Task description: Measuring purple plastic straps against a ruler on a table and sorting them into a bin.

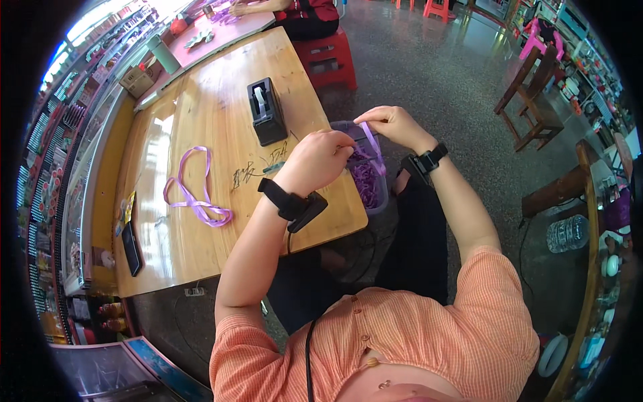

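A strip of purple ribbon (370,143) hangs from the pinched fingers of my right hand (396,126), above a clear plastic bin (382,198) beside the table's right edge. Inside the bin lies a heap of purple ribbons (364,182). My left hand (315,159) is over the table corner, its fingers curled together near the bin; what they hold, if anything, I cannot make out. On the wooden table (221,120) rests a loose loop of lilac ribbon (201,204). Behind my left hand stands a black tape dispenser (266,110). Each wrist wears a black strapped device.
A black phone (132,248) lies at the table's left edge. Farther back are a green bottle (163,53), a cardboard box (137,80) and another person's hand (238,9). A red stool (326,60) stands beyond the table; a wooden chair (534,100) and a water jug (568,233) are right.
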Available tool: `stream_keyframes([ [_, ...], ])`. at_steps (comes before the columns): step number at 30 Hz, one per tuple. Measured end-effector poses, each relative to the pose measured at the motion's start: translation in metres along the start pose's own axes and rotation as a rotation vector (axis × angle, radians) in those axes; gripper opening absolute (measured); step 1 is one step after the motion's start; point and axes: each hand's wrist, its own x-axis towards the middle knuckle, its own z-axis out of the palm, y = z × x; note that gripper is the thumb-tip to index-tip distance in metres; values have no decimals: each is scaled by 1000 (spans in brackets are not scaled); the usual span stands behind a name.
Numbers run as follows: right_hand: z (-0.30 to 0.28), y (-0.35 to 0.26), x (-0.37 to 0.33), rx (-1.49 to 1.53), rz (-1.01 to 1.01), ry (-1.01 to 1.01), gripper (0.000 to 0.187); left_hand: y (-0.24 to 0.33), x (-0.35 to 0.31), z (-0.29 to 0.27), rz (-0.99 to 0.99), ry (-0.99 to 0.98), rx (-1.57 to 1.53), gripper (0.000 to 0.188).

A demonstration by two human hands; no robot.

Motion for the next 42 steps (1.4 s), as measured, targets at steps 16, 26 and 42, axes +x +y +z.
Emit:
stream_keyframes([
  [16,-8,5,-23,36,-185,137,20,18,-6,36,105,-181,230,41],
  [26,-12,28,-20,-38,-183,136,22,17,-3,39,123,-392,266,49],
  [42,14,36,-16,152,-84,-96,22,0,9,-4,-117,-221,-496,35],
])
